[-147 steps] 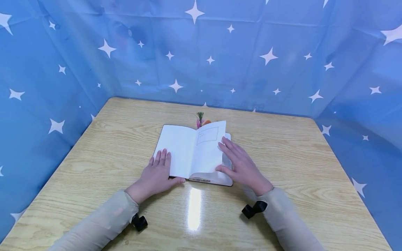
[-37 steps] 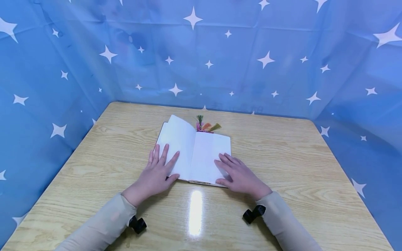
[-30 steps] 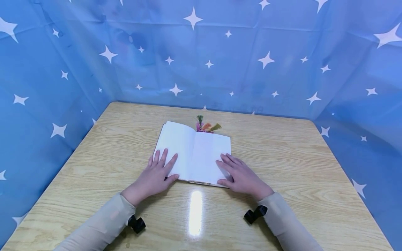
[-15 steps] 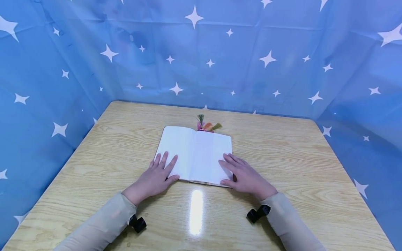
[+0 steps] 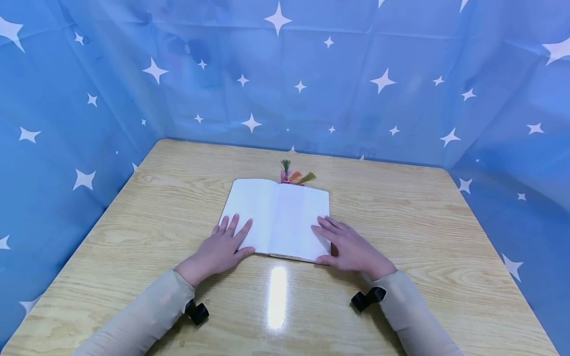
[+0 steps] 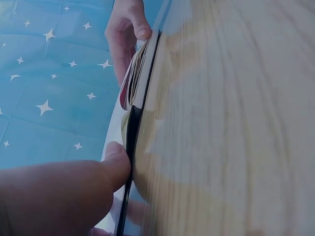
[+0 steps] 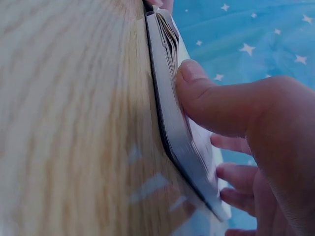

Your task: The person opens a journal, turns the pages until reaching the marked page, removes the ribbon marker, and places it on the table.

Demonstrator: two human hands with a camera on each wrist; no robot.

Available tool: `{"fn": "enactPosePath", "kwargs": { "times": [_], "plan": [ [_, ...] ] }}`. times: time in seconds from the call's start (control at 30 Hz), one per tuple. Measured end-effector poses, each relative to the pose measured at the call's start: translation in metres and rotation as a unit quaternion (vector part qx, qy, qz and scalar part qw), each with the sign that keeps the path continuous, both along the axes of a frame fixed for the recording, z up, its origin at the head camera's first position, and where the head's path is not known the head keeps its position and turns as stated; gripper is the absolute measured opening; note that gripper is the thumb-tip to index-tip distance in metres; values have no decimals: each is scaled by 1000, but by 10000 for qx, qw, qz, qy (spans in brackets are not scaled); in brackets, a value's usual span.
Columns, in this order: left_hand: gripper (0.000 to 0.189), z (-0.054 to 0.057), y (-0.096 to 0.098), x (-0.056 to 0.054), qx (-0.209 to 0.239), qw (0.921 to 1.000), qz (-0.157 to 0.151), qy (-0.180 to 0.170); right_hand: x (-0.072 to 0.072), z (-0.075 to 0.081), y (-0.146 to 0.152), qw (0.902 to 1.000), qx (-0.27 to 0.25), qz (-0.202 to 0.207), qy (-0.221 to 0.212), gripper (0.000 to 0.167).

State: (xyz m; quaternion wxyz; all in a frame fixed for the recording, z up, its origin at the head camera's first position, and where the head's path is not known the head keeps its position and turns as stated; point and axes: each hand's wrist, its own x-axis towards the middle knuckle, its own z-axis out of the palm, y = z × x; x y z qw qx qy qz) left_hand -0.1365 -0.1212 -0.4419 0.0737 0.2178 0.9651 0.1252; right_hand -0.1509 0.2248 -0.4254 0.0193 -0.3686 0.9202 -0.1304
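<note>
A person's left hand (image 5: 219, 249) rests with its fingers spread on the lower outer part of the left page of an open, white-paged, black-covered book (image 5: 289, 217), its thumb along the near edge. The right hand (image 5: 352, 245) lies loosely at the book's right edge, fingers slightly apart on the page, thumb at the near corner; neither hand is pinching anything. So the book sits flat between the two, on a pale, glossy wood-grain table (image 5: 147, 217). Beyond both hands, just past the book's far edge, lies a bunch of green, pink, orange and olive tassels (image 5: 295, 177). Behind each wrist, a small black device (image 5: 196, 312) sits at the beige sleeve (image 5: 147, 311).
</note>
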Motion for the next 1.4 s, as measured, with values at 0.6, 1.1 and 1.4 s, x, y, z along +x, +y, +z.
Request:
{"fn": "enactPosePath", "kwargs": {
  "times": [0.6, 1.1, 1.4],
  "plan": [
    [71, 4, 2, 1, -74, 9999, -57, -126, 1, 0, -4, 9999, 22, -40, 149, 68],
    [77, 5, 5, 4, -18, 9999, -2, -144, 4, 4, -14, 9985, -294, -60, 456, 62],
    [81, 7, 11, 5, -147, 9998, 142, -89, 5, 6, -21, 9961, -467, -81, 738, 61]
  ]
}}
